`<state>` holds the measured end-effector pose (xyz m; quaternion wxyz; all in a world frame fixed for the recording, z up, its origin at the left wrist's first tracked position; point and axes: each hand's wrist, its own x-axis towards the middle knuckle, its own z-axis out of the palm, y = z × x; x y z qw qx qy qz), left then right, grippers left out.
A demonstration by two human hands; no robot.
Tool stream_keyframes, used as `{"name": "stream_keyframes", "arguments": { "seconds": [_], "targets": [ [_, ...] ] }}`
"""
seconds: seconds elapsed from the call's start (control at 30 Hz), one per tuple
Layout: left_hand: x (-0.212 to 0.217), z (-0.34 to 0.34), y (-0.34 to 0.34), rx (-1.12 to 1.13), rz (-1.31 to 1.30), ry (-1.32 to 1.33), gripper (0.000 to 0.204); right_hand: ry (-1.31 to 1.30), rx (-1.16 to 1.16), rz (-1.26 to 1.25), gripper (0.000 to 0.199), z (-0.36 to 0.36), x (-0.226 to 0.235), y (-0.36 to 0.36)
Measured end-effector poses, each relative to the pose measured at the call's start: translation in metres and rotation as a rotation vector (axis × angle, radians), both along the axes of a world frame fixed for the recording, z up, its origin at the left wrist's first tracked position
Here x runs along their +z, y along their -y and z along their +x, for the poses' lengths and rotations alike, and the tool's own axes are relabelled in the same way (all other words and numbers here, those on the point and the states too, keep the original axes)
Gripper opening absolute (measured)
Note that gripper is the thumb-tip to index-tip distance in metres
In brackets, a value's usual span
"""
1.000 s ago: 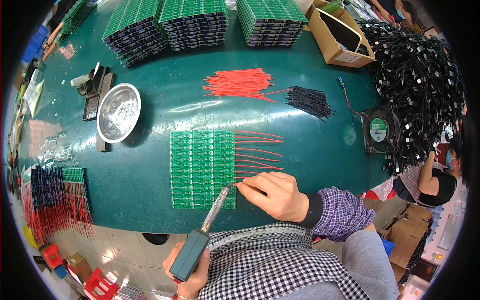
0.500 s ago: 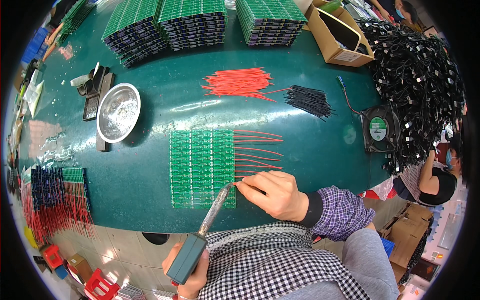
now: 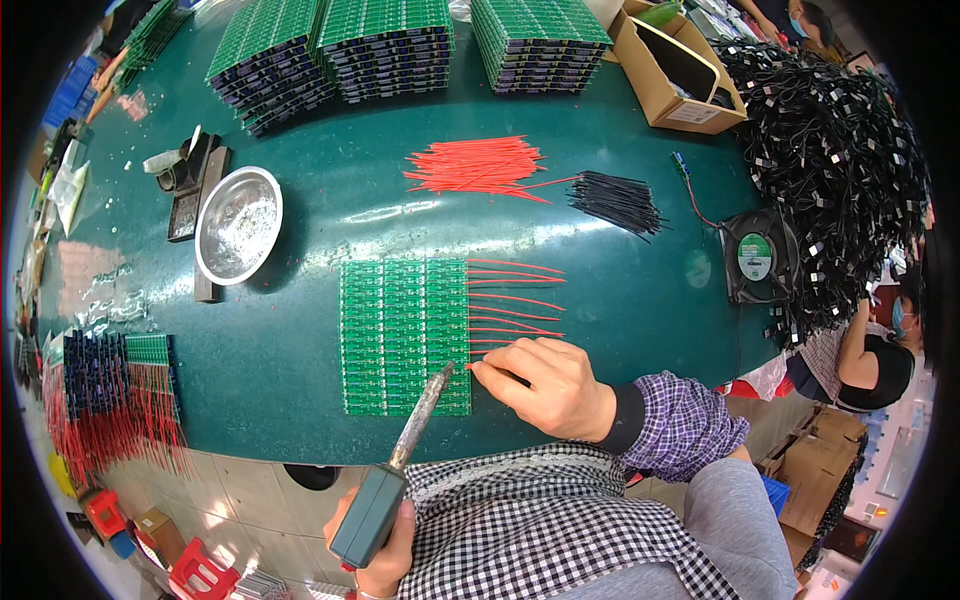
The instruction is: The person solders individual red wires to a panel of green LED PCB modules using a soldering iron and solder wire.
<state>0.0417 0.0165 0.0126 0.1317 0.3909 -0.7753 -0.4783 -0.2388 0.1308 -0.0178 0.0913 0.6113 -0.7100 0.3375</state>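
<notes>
My left hand (image 3: pixel 388 562) is closed round the grey-green handle of a soldering iron (image 3: pixel 368 512). The iron's metal barrel slants up and its tip is over the lower right part of a green circuit board panel (image 3: pixel 382 335), a little in from the edge. At that panel's right edge, my right hand (image 3: pixel 545 385) pinches a short red wire whose end shows at the fingertips. Above that hand, several red wires (image 3: pixel 515 296) stick out rightward from the same edge in a row. The lower rows of the edge show no wires.
Behind the panel lie a pile of red wires (image 3: pixel 475 165) and a bundle of black wires (image 3: pixel 615 203). A metal bowl (image 3: pixel 238 228) stands left, a fan (image 3: pixel 755 257) and heaped black cables (image 3: pixel 830 150) right. Board stacks (image 3: pixel 385 50) and a cardboard box (image 3: pixel 685 112) line the back.
The soldering iron's tip has shifted slightly left, off the panel's edge and away from the wire end. My left hand has moved a little left with it; my right hand has barely moved.
</notes>
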Motion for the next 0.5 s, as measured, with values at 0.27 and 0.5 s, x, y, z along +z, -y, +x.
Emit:
{"name": "stream_keyframes", "arguments": {
  "seconds": [0.27, 0.5],
  "targets": [
    [-0.0015, 0.0047, -0.0028, 0.025, 0.017, 0.005, 0.038, -0.024, 0.029, -0.11, 0.019, 0.0035, 0.0019, -0.0021],
    [-0.007, 0.0062, -0.0017, 0.007, -0.026, -0.004, 0.031, 0.02, 0.05, -0.032, 0.018, 0.0038, 0.0021, -0.0054]
  ]
}}
